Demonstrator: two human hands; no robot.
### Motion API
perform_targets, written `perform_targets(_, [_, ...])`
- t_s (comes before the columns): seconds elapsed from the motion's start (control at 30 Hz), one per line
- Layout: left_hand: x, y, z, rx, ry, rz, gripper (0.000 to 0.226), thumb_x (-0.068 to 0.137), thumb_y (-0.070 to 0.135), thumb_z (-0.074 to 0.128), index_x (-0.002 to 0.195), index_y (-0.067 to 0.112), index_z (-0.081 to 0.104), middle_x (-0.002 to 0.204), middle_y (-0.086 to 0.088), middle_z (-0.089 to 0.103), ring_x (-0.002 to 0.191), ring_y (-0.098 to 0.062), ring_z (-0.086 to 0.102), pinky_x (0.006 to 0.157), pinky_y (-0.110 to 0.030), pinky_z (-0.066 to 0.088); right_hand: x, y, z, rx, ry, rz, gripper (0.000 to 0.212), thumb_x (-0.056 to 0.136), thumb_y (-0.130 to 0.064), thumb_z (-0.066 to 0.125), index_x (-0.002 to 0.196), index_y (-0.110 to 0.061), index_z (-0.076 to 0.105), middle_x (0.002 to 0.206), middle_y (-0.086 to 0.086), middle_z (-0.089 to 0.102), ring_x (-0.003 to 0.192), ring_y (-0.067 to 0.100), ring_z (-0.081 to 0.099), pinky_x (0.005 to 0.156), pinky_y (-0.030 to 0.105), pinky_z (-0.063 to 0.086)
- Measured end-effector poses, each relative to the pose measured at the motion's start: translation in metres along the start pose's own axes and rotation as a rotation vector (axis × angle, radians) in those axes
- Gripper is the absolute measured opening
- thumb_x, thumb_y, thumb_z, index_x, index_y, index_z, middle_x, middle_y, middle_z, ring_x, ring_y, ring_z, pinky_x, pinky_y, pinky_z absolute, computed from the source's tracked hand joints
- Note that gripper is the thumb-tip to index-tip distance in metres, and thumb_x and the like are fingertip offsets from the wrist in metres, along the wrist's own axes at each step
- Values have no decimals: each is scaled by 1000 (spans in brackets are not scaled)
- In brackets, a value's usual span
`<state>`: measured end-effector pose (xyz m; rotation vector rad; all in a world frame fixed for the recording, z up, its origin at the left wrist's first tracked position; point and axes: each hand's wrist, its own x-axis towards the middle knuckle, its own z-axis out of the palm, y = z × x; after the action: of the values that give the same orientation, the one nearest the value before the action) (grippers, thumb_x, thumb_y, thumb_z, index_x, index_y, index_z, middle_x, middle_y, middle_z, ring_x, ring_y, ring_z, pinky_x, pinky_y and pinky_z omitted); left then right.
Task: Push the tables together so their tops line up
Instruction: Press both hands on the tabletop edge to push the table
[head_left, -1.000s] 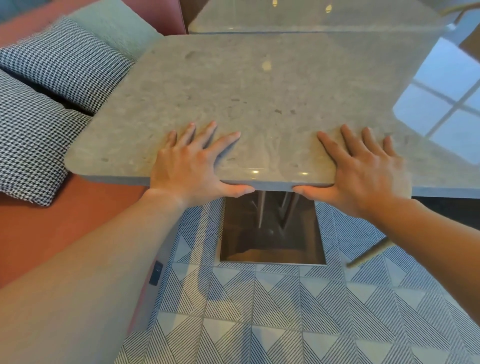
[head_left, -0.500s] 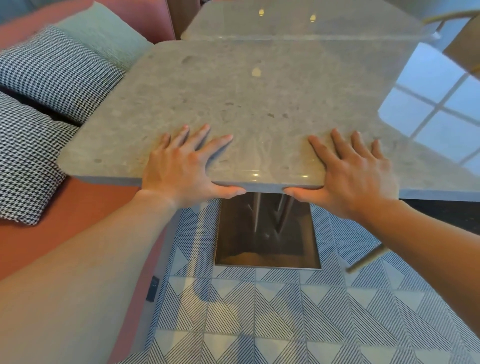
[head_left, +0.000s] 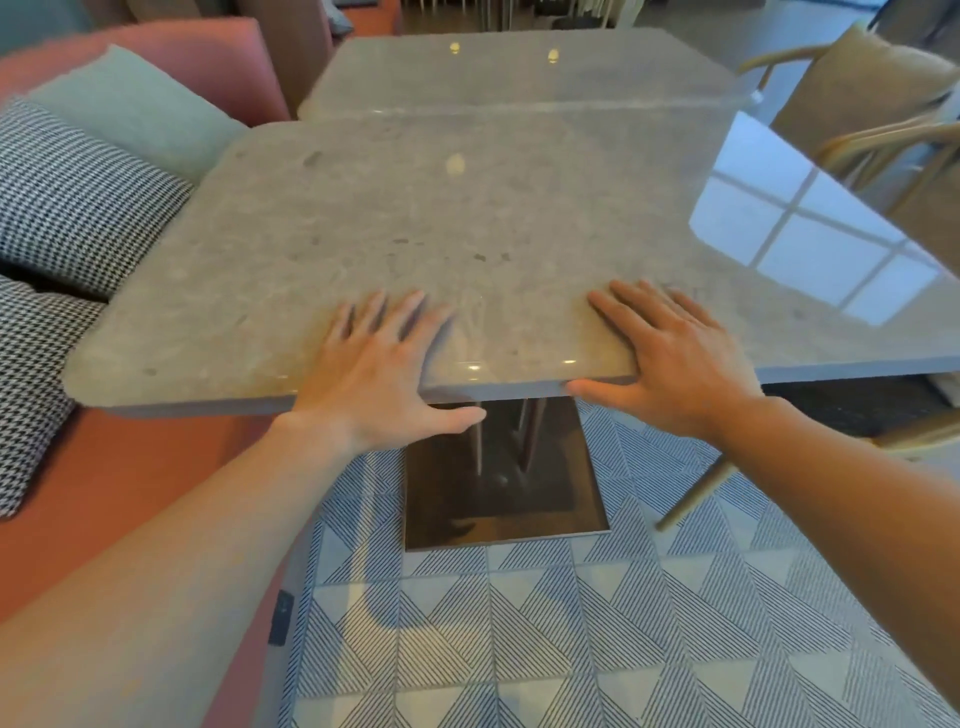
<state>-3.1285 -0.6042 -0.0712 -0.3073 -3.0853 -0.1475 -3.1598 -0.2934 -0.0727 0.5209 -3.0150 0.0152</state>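
At the near edge of the near counter (head_left: 467, 234), the left hand (head_left: 374, 374) and right hand (head_left: 675, 364) lie flat on the polished stone top. Each grip is released: the fingers are straight and spread on the surface, and the thumbs lie along the front edge, clasping nothing. The hands sit either side of the centre, above the dark pedestal base (head_left: 504, 478) on the patterned tile floor (head_left: 519, 623). The far counter (head_left: 519, 73) is directly ahead. Its near edge meets the far edge of the near top along a faint seam, and whether a sliver of gap remains cannot be told from this angle. The step in hand looks like the closing push, nearly done in depth. Side to side they seem not yet matched, since the near top's far left corner juts out past the far top's corner, toward the pink sofa (head_left: 218, 47) and its houndstooth cushion (head_left: 78, 208). The next move probably calls for a small sideways slide to the right, perhaps with a slight twist. Friction from flat palms may not shift a heavy top, so a firmer hold on the edge may be needed. The wooden chair (head_left: 857, 104) stands close on the right and should be watched.
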Motion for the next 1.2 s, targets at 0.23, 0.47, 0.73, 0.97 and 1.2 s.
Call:
perform_targets(0.23, [71,109,12,-59,-40,224,101,72,102,38,159,63,2,180,9,4,165,-41,3,130,-61,2,-29,105,-10,-54,-46,104,115,65,-111,14,163,-51,21,172,10,34,156,46,33,125,67,25])
perform_targets(0.47, [76,117,14,-22,-29,175,103,63,107,26,155,68,3,179,14,5,165,-39,4,131,-61,4,-22,114,6,-90,94,11,115,72,-106,18,157,-34,48,156,20,54,138,56,53,111,74,40])
perform_targets(0.73, [76,118,14,-21,-17,156,101,63,108,29,153,71,4,178,17,7,166,-38,8,131,-59,6,-18,120,13,-112,188,-43,109,72,-100,34,154,-31,52,151,23,59,135,58,55,107,76,43])
perform_targets(0.97, [76,119,11,-29,-20,143,102,62,107,34,154,72,9,178,16,11,166,-35,9,132,-58,7,-19,120,13,-116,192,-24,113,71,-102,26,158,-33,46,157,20,53,141,55,50,112,72,39])
perform_targets(1.2, [76,115,14,-65,1,154,102,62,106,38,154,71,14,177,16,16,166,-33,11,132,-57,8,-17,121,15,-100,162,-7,118,71,-107,11,160,-36,42,160,18,50,144,53,47,115,73,37])
